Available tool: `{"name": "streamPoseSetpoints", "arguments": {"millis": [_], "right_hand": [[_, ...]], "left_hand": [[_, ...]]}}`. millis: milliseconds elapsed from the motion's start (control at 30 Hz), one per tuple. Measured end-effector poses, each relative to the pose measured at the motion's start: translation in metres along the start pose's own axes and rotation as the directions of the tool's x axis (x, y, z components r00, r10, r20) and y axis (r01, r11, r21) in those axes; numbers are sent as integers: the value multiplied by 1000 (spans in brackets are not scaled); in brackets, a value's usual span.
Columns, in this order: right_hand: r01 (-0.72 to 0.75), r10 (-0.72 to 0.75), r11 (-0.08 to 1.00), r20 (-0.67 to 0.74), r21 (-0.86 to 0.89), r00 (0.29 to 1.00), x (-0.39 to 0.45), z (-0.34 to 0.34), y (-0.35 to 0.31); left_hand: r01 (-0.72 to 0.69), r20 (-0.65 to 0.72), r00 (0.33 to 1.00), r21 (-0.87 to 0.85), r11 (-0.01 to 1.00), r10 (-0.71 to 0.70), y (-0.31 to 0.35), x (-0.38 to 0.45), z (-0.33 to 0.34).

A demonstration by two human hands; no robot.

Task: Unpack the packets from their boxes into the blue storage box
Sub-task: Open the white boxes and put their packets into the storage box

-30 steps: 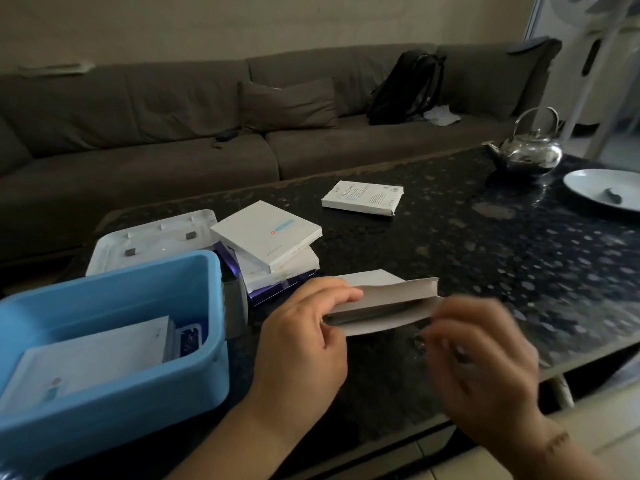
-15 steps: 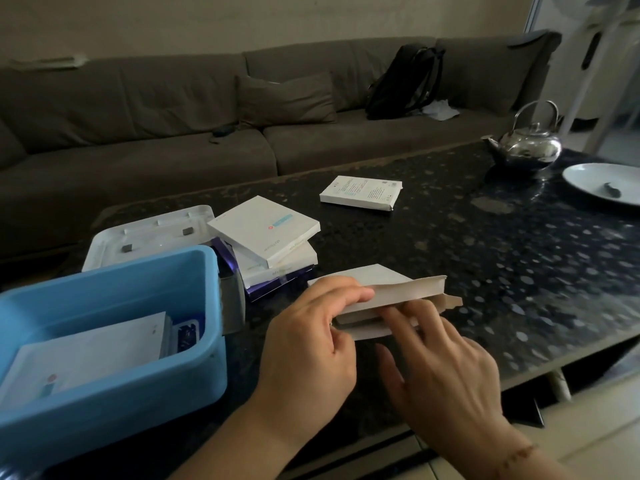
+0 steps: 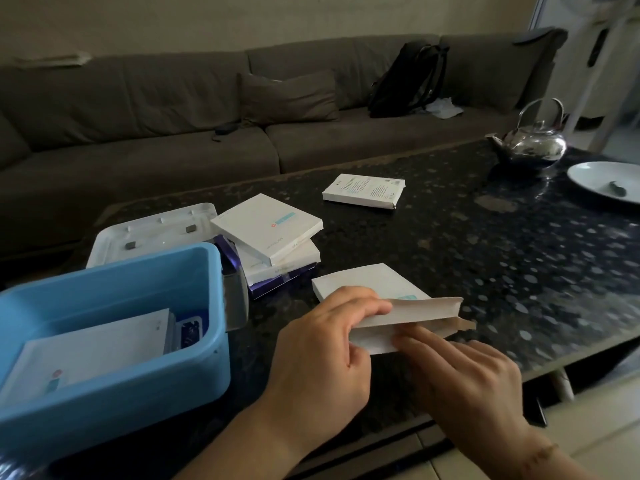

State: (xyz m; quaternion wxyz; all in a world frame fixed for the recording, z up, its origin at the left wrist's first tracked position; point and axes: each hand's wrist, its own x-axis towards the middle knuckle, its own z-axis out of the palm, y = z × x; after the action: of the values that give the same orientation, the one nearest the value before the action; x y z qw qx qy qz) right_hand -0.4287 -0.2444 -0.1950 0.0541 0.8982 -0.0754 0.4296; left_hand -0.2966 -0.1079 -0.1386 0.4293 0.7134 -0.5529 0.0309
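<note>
A flat white box [image 3: 370,284] lies near the table's front edge with its end flap lifted. My left hand [image 3: 325,355] grips that open end, fingers over the flap and thumb beneath. My right hand [image 3: 464,379] reaches in from the right, its fingers straight and touching a white packet [image 3: 377,342] that shows in the opening. The blue storage box [image 3: 114,375] stands at the front left and holds a white packet [image 3: 86,355] and a small dark one [image 3: 188,332]. A stack of white boxes [image 3: 268,230] sits behind it. Another white box [image 3: 363,190] lies further back.
A white lid [image 3: 149,233] lies upside down behind the blue box. A steel kettle [image 3: 533,143] and a white plate [image 3: 606,180] stand at the far right of the dark speckled table [image 3: 485,258]. A brown sofa with a black backpack [image 3: 408,81] runs behind.
My right hand came in from the right to the box's open end, and its fingers now lie against the packet in the opening. My left hand kept its grip on the flap.
</note>
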Motion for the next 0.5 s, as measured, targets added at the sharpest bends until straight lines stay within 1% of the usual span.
{"name": "streamPoseSetpoints", "arguments": {"millis": [167, 333, 400, 433, 500], "right_hand": [[17, -17, 999, 3, 28, 1000, 0, -5, 2], [17, -21, 998, 75, 54, 997, -1, -9, 3], [26, -31, 998, 90, 54, 995, -1, -16, 7], [29, -32, 998, 73, 47, 997, -1, -20, 10], [62, -62, 998, -32, 19, 998, 0, -31, 14]], "left_hand": [[21, 35, 999, -28, 999, -20, -1, 0, -1], [32, 48, 998, -43, 999, -29, 1, 0, 0], [48, 32, 998, -59, 997, -46, 0, 0, -1], [49, 14, 999, -73, 996, -48, -2, 0, 0], [70, -21, 997, -112, 991, -73, -3, -1, 2]]}}
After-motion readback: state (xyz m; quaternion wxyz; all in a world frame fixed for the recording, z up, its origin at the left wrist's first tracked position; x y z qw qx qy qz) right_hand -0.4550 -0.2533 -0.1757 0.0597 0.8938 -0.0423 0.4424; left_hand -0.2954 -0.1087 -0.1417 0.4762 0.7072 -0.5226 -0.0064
